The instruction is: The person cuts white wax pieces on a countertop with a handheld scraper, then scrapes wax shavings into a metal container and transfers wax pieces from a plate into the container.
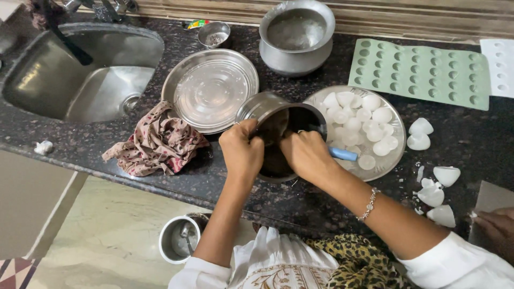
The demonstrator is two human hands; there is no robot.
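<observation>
My left hand grips the rim of a steel pot tilted on the dark granite counter. My right hand reaches into the pot's dark mouth, closed on a utensil with a light blue handle. The utensil's working end is hidden inside the pot. Just right of the pot is a steel plate piled with several white dome-shaped pieces.
A sink lies at the left, a patterned cloth and a steel plate beside it. A steel pot, a small cup and a green mould tray stand behind. Another person's hand is at the right edge.
</observation>
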